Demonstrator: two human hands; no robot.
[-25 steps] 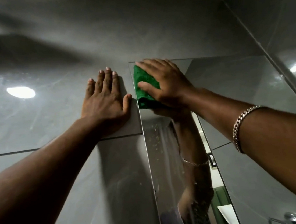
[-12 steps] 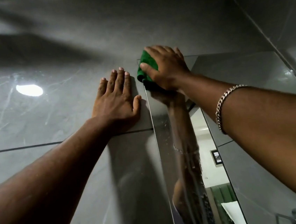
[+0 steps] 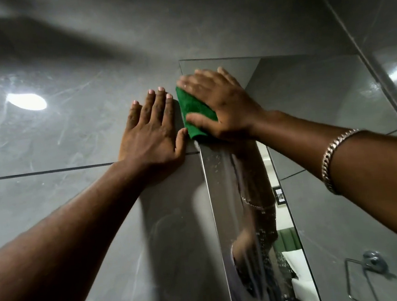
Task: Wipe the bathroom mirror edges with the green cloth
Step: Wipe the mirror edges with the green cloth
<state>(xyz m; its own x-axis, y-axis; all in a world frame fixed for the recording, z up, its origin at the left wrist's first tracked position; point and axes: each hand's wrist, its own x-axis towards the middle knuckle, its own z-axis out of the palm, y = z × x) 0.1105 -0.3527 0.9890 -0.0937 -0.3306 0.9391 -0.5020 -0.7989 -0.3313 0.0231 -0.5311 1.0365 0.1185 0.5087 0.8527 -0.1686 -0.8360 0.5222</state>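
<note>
Pressing the cloth (image 3: 194,110) flat against the mirror (image 3: 311,114), the right hand (image 3: 222,106) now lies lower on the glass than half a second ago, when it sat bunched over the mirror's top-left corner. Then the cloth was gathered into a small wad at that corner; now it is spread wider beneath the palm, along the mirror's left edge and just below the corner. The right fingers have gone from curled to extended, their tips blurred. The left hand (image 3: 152,133) rests where it did, on the wall (image 3: 69,139) just left of the mirror.

Grip, right: fingers spread and nearly straight, the palm and fingers bearing down on the cloth, the thumb laid across its lower part. The cloth is pinned to the glass rather than enclosed; its green shows to the left of the hand, between thumb and forefinger.

Grip, left: hand open and flat, fingers close together and pointing up, holding nothing. Its thumb tip lies just beside the cloth's lower left edge; whether the two touch cannot be told.

A chain bracelet (image 3: 333,158) circles the right forearm, and the mirror shows its reflection.
</note>
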